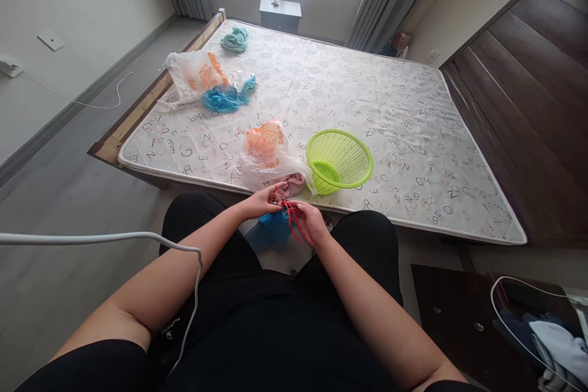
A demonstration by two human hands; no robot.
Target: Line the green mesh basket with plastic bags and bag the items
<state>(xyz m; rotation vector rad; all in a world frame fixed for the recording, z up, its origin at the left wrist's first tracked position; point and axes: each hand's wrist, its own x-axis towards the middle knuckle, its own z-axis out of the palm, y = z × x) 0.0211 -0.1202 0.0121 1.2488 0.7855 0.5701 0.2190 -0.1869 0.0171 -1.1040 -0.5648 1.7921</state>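
A thin red cord, looped and tangled, stretches between my two hands in front of the mattress edge. My left hand is closed with its fingertips pinching the upper loops. Lower and to the right, my right hand also pinches strands of the cord, one loop hanging below it. A blue plastic bag shows beneath the hands, between my knees; whether the cord touches it I cannot tell. Just beyond my fingers lie a pink cloth and a white plastic bag with orange print.
A green mesh basket stands tilted on the mattress. Farther left lie another printed white bag, a crumpled blue bag and a teal cloth. A white cable crosses over my left forearm.
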